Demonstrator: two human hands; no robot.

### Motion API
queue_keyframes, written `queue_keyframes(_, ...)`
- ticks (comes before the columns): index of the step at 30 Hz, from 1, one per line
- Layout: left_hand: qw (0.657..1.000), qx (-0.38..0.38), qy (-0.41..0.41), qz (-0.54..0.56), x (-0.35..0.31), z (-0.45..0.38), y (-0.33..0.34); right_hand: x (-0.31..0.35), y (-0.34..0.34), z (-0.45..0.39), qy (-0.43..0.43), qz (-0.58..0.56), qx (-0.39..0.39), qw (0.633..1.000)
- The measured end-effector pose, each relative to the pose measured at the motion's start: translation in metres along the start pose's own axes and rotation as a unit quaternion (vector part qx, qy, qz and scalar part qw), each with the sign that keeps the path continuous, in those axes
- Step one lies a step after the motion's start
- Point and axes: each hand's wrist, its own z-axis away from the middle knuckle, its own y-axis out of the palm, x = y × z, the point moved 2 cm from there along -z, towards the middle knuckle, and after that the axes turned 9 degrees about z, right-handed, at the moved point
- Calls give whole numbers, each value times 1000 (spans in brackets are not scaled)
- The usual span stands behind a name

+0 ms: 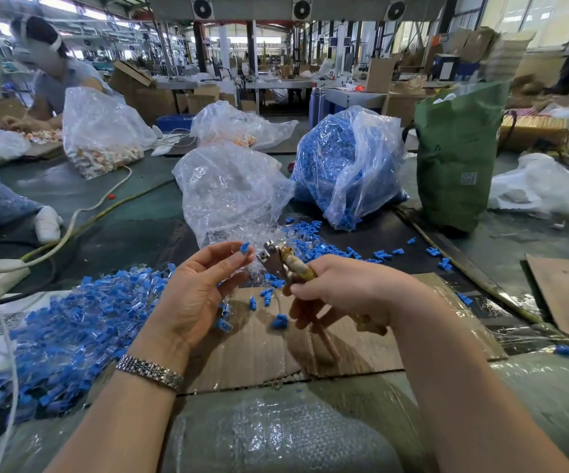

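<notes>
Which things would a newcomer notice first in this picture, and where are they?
Probably the two hands in the middle: the left hand pinches a small blue piece, and the right hand grips pliers whose metal head is close beside it. Next comes the big heap of blue pieces at the left, and the clear bag full of them farther back.

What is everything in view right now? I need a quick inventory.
blue piece: one, blue, pinched by left hand
pliers: one, metal, tan-wrapped handles, in right hand
cardboard sheet: one, brown, under the hands
loose blue pieces: one pile, blue, left of cardboard sheet
clear bag: one, transparent, behind the hands
bag of blue pieces: one, clear, right of clear bag
green bag: one, green, far right
left hand: one, pinches blue piece
right hand: one, grips pliers
</notes>
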Motion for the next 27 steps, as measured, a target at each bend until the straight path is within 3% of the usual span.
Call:
queue_keyframes(15,991,32,42,-123,0,1,0,1,17,-6,-38,-44,30,998)
queue_keyframes(23,975,14,80,-208,1,7,7,-2,26,-14,-26,-7,-38,999)
queue_keyframes(27,976,11,81,-202,1,8,7,0,24,-17,-22,19,-29,999)
